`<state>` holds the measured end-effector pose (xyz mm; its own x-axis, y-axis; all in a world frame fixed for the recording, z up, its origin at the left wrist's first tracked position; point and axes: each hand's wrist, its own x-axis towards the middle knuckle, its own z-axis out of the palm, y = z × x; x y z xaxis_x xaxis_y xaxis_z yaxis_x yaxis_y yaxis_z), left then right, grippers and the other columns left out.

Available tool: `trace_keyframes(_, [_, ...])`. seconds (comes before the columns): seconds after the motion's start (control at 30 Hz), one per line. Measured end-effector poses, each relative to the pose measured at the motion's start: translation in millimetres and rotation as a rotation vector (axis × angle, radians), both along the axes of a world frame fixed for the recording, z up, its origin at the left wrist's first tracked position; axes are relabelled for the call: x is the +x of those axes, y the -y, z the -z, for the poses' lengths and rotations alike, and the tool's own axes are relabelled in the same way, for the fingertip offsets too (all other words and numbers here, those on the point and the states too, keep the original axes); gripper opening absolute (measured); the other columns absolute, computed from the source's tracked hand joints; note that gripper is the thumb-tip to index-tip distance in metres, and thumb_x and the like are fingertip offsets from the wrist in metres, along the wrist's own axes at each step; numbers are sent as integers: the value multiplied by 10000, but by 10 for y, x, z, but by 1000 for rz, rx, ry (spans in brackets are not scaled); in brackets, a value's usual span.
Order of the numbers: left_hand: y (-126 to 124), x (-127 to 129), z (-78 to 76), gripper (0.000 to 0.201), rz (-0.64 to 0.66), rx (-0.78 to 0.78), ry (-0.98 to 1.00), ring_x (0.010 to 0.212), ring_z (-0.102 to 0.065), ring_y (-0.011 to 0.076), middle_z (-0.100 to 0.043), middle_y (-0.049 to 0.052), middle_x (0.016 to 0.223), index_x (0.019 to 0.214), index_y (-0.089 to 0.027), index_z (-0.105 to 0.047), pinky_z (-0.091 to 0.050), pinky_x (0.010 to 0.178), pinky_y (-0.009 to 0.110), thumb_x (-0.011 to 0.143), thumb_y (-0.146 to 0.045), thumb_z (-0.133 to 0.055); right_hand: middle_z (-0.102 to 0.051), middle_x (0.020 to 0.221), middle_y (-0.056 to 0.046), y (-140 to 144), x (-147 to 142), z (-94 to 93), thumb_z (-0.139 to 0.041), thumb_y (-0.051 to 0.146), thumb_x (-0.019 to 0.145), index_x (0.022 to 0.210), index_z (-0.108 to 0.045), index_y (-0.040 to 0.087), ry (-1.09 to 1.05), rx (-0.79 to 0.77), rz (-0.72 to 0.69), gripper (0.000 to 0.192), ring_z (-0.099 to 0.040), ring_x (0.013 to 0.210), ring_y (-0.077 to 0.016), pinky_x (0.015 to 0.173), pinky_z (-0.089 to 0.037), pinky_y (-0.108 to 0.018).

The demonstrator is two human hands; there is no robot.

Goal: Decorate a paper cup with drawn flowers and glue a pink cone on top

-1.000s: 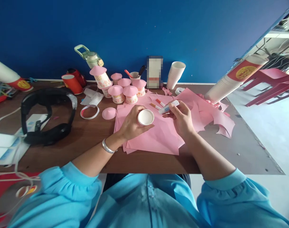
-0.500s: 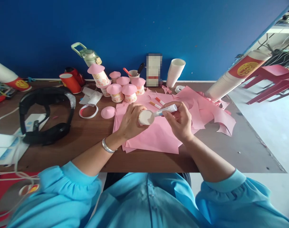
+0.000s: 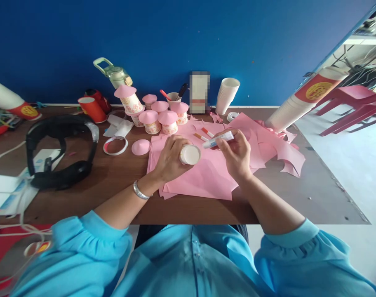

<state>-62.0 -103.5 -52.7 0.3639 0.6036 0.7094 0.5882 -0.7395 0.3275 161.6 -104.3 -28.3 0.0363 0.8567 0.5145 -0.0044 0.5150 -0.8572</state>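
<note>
My left hand (image 3: 172, 159) is wrapped round a small paper cup (image 3: 190, 154), whose pale round end faces up toward me. Between the fingers of my right hand (image 3: 237, 154) is a white glue stick (image 3: 218, 140) with a blue-marked label. Its left end points at the cup, with a small gap between them. Both hands are above a stack of pink paper sheets (image 3: 200, 181). Just beyond them lie an orange-banded pen (image 3: 200, 137) and a red-banded pen (image 3: 207, 132). Left of the stack sits a loose pink paper cone (image 3: 141, 147).
Several patterned cups with pink cone tops (image 3: 168, 123) stand at the back. A roll of tape (image 3: 115, 145) and a black headset-like band (image 3: 61, 181) lie to the left. White stacked cups (image 3: 227, 95) stand near the blue wall; pink scraps (image 3: 291, 154) spread to the right.
The glue stick has moved slightly right and up, away from the cup's edge, with my right hand. My left hand and the cup have hardly moved.
</note>
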Motion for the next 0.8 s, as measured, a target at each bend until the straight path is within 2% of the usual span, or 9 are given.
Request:
trace_keyframes(0.17, [-16, -13, 30, 456, -14, -13, 7, 1088, -616, 286, -651, 79, 1128, 1206, -240, -525, -549, 922, 453, 867, -305, -823, -739, 938, -16, 55, -11, -21, -763, 476, 966, 1007, -636, 256, 82, 58, -13, 258, -738, 816, -173, 730, -655, -340])
trace_keyframes(0.33, [-15, 7, 24, 478, 17, 6, 31, 1087, -617, 285, -654, 76, 1120, 1209, -237, -532, -545, 934, 454, 873, -367, -846, -728, 880, 4, 38, -26, 34, -766, 471, 946, 998, -643, 246, 165, -15, 91, 262, -730, 769, -159, 710, -635, -323])
trace_keyframes(0.6, [-43, -22, 36, 564, 2, -24, 48, 1087, -642, 296, -666, 81, 1129, 1197, -238, -523, -546, 954, 480, 843, -502, -874, -699, 776, 42, -125, 18, 66, -824, 626, 873, 891, -586, 245, -117, -180, -19, 449, -741, 674, -146, 654, -677, -302])
trace_keyframes(0.7, [-44, -25, 38, 552, -15, -45, 24, 1089, -643, 296, -672, 76, 1120, 1191, -240, -517, -545, 954, 484, 847, -488, -871, -703, 811, 37, -100, 10, 41, -819, 636, 874, 900, -586, 253, -122, -134, -8, 449, -749, 708, -150, 652, -676, -296])
trace_keyframes(0.8, [-39, -21, 32, 520, -19, -57, 10, 1097, -638, 293, -674, 73, 1118, 1180, -239, -523, -548, 937, 474, 861, -481, -856, -733, 898, 3, -7, -25, -7, -801, 587, 913, 951, -611, 259, -40, -36, -20, 380, -758, 783, -170, 698, -685, -328])
